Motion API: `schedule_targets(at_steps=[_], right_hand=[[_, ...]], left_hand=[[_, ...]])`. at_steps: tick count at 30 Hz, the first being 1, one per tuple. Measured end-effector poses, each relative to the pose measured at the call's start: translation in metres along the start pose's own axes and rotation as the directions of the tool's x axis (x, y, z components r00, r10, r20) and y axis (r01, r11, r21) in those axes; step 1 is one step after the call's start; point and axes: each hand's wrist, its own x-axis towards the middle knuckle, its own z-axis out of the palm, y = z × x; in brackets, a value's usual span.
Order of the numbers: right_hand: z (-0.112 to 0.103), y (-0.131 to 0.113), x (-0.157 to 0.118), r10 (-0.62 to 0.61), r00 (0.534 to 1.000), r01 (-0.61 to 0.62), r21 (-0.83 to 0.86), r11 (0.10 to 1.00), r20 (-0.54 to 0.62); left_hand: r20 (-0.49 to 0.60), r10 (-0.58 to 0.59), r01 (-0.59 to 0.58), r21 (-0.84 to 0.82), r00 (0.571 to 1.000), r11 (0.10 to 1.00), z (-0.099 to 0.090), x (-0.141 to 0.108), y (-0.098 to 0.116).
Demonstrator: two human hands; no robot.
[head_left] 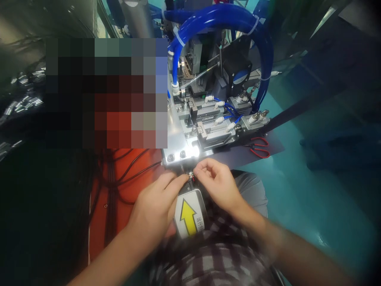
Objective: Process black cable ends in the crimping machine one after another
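Left hand (pixel 156 196) and right hand (pixel 219 183) flank a small part (pixel 191 174).

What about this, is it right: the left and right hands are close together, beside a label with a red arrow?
Not quite: the head view shows the arrow is yellow, not red. The left hand and right hand are close together, beside the label.

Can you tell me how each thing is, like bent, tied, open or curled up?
Left hand: bent, fingertips at the small part
Right hand: fingers curled, fingertips beside the small part
Small part: between the hands, partly hidden
Blue tubes: arched, bundled with white ties
Red-handled tool: lying down, handles apart
Black cables: some bunched, some curving loosely
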Motion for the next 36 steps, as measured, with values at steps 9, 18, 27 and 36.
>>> schedule_targets(at_steps=[9, 18, 27, 36], right_hand=[[-0.009, -0.002, 0.006, 0.267, 0.949, -0.293, 0.152, 0.944, 0.17], [0.003, 0.003, -0.017, 0.24, 0.965, -0.256, 0.191, 0.948, 0.103], [-0.01, -0.005, -0.011, -0.358, 0.932, 0.35, -0.422, 0.836, 0.062], [-0.011, -0.011, -0.006, -0.356, 0.926, 0.373, -0.45, 0.811, 0.125]], left_hand=[[0.014, -0.002, 0.002, 0.015, 1.0, 1.0, 0.0, 0.001, -0.002], [0.014, -0.011, 0.011, 0.022, 1.0, 1.0, -0.001, -0.001, -0.002], [0.017, -0.021, 0.021, 0.002, 1.0, 1.0, 0.001, 0.0, -0.001], [0.004, -0.016, 0.016, 0.014, 1.0, 1.0, 0.0, -0.001, 0.0]])
